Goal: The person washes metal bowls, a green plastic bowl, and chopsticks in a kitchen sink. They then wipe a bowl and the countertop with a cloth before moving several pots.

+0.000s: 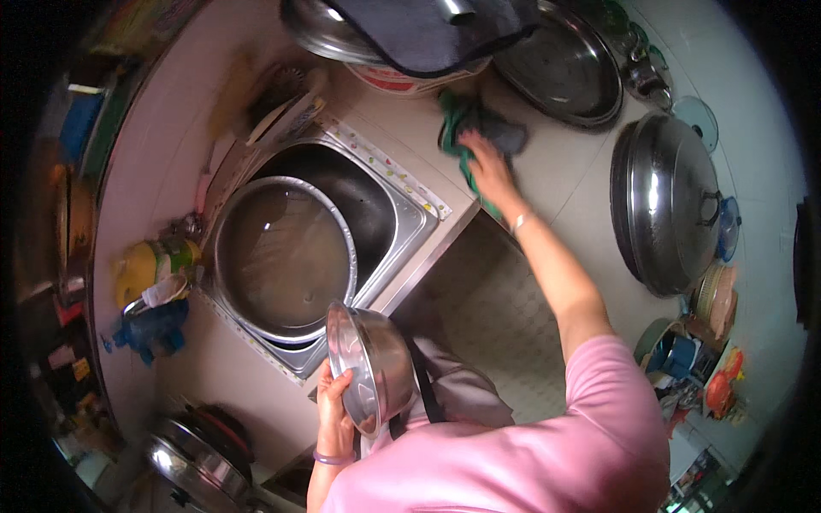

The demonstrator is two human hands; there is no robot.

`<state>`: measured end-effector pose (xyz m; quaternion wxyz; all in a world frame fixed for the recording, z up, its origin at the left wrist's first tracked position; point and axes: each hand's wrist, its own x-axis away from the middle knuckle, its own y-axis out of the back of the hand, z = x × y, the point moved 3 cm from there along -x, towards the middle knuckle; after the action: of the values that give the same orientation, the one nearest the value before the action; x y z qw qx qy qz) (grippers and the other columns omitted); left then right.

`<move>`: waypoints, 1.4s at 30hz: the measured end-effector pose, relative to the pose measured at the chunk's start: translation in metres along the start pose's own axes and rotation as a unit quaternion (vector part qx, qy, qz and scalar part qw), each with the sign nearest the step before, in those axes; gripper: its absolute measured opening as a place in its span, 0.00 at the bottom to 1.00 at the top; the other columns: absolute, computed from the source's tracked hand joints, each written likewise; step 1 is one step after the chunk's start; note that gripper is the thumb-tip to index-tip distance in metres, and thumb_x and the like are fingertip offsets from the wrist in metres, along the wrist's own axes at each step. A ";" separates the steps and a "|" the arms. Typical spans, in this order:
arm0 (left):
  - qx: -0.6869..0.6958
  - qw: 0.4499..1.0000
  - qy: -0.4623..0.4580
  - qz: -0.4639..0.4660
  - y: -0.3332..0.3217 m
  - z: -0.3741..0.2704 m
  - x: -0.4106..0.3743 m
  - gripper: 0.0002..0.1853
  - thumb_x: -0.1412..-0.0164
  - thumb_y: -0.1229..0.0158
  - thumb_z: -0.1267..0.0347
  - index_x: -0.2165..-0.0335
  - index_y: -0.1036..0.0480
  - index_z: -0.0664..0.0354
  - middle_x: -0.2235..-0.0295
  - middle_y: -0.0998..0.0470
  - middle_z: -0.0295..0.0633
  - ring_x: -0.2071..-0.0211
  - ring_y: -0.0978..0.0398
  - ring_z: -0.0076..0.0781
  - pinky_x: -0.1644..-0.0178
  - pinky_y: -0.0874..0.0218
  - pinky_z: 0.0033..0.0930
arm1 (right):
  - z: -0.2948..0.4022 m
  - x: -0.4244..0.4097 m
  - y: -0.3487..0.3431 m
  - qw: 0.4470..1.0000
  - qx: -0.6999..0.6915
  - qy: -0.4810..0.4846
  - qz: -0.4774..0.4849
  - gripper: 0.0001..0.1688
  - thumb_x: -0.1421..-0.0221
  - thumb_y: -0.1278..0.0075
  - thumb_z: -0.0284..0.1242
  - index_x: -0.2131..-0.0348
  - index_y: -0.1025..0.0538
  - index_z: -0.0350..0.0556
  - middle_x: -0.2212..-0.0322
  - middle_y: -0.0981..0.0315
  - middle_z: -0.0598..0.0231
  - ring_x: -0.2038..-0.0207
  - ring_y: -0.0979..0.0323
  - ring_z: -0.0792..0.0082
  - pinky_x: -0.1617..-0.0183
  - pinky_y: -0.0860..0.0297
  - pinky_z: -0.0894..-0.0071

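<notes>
My left hand (333, 401) grips the rim of a stainless steel bowl (388, 365). The bowl is tipped on its side near my body, its mouth facing the sink. Reaching across the counter, my right hand (489, 163) has its fingers on a green cloth (453, 131), blurred as if in motion. A dark grey cloth (503, 128) lies against it; whether the two are one piece I cannot tell. In the steel sink (378, 211) sits a large metal basin (352, 250) holding cloudy water (288, 256).
A lidded wok (667, 205) and a large dark pan (558, 64) stand on the right counter (571, 167). A dark mat (436, 38) overhangs the back. Left of the sink are a yellow bottle (151, 266) and a blue item (154, 330); a lidded pot (199, 458) is lower left.
</notes>
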<state>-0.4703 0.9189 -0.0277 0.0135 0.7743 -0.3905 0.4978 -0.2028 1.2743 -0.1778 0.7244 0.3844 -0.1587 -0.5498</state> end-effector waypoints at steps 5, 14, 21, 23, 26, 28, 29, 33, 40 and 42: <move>0.006 1.000 -0.003 -0.008 0.016 0.001 -0.004 0.17 0.53 0.46 0.79 0.61 0.34 0.61 0.68 0.26 0.40 0.70 0.26 0.29 0.65 0.31 0.29 | 0.072 -0.034 -0.042 0.972 -0.221 -0.073 0.036 0.26 0.48 0.59 0.21 0.48 0.37 0.49 0.47 0.43 0.56 0.42 0.49 0.61 0.40 0.52 0.68; -0.043 0.998 -0.015 -0.041 0.021 -0.003 0.002 0.13 0.52 0.49 0.81 0.64 0.33 0.61 0.67 0.26 0.42 0.68 0.27 0.30 0.61 0.33 0.31 | 0.136 -0.121 -0.139 0.989 0.095 0.074 0.085 0.28 0.49 0.56 0.44 0.47 0.36 0.64 0.42 0.55 0.60 0.38 0.61 0.59 0.37 0.64 0.54; -0.071 0.997 0.004 -0.016 0.006 0.004 0.002 0.15 0.52 0.48 0.79 0.62 0.34 0.62 0.68 0.27 0.41 0.68 0.27 0.30 0.62 0.33 0.31 | 0.085 0.016 -0.043 0.986 0.163 0.031 0.025 0.25 0.46 0.59 0.41 0.48 0.35 0.63 0.43 0.51 0.62 0.39 0.57 0.60 0.38 0.62 0.52; -0.088 0.996 0.001 0.000 0.000 0.004 -0.001 0.15 0.52 0.48 0.79 0.61 0.34 0.61 0.68 0.27 0.40 0.70 0.28 0.27 0.64 0.33 0.28 | 0.076 0.054 -0.008 0.979 0.197 -0.031 0.036 0.26 0.45 0.58 0.37 0.46 0.38 0.63 0.42 0.55 0.65 0.39 0.59 0.63 0.38 0.61 0.55; -0.114 0.993 0.002 0.024 -0.012 0.005 -0.008 0.17 0.52 0.48 0.79 0.60 0.34 0.61 0.68 0.27 0.39 0.71 0.28 0.25 0.66 0.34 0.27 | 0.060 0.096 0.021 0.975 0.215 -0.054 0.004 0.27 0.47 0.56 0.37 0.47 0.38 0.62 0.43 0.52 0.66 0.40 0.56 0.62 0.39 0.59 0.54; -0.131 0.991 -0.002 0.030 -0.030 0.005 -0.006 0.18 0.52 0.48 0.79 0.59 0.34 0.61 0.67 0.27 0.40 0.69 0.28 0.28 0.63 0.34 0.29 | 0.042 0.121 0.043 0.967 0.241 -0.080 -0.012 0.26 0.47 0.57 0.38 0.47 0.37 0.62 0.43 0.51 0.67 0.40 0.55 0.62 0.39 0.58 0.54; -0.137 0.990 0.000 0.033 -0.033 0.006 -0.004 0.18 0.52 0.48 0.79 0.59 0.34 0.61 0.67 0.27 0.40 0.68 0.28 0.28 0.62 0.34 0.30 | 0.031 0.132 0.056 0.965 0.245 -0.095 -0.022 0.27 0.47 0.57 0.39 0.47 0.38 0.62 0.43 0.51 0.67 0.40 0.55 0.62 0.39 0.58 0.54; -0.188 0.980 -0.003 0.059 -0.034 0.017 -0.007 0.15 0.51 0.49 0.80 0.62 0.33 0.59 0.67 0.26 0.39 0.68 0.28 0.29 0.63 0.34 0.31 | -0.023 0.196 0.118 0.936 0.294 -0.187 -0.040 0.30 0.47 0.56 0.40 0.45 0.41 0.62 0.42 0.54 0.63 0.39 0.57 0.59 0.39 0.57 0.52; -0.236 0.967 0.017 0.094 -0.050 0.043 -0.004 0.16 0.50 0.52 0.81 0.60 0.33 0.60 0.66 0.26 0.40 0.68 0.28 0.29 0.63 0.35 0.30 | -0.122 0.425 0.224 0.788 0.365 -0.478 -0.133 0.32 0.45 0.63 0.42 0.43 0.46 0.54 0.41 0.58 0.59 0.39 0.60 0.54 0.40 0.57 0.51; -0.234 0.966 0.027 0.103 -0.055 0.049 -0.001 0.16 0.50 0.53 0.81 0.60 0.33 0.60 0.66 0.26 0.40 0.68 0.28 0.30 0.63 0.35 0.30 | -0.136 0.478 0.225 0.722 0.360 -0.557 -0.198 0.32 0.45 0.63 0.42 0.43 0.45 0.53 0.41 0.58 0.57 0.39 0.60 0.52 0.40 0.57 0.51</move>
<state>-0.3995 0.9379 -0.0330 0.1534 0.6915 -0.5736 0.4115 0.2025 0.9100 -0.1944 0.1879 0.2634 -0.6397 -0.6972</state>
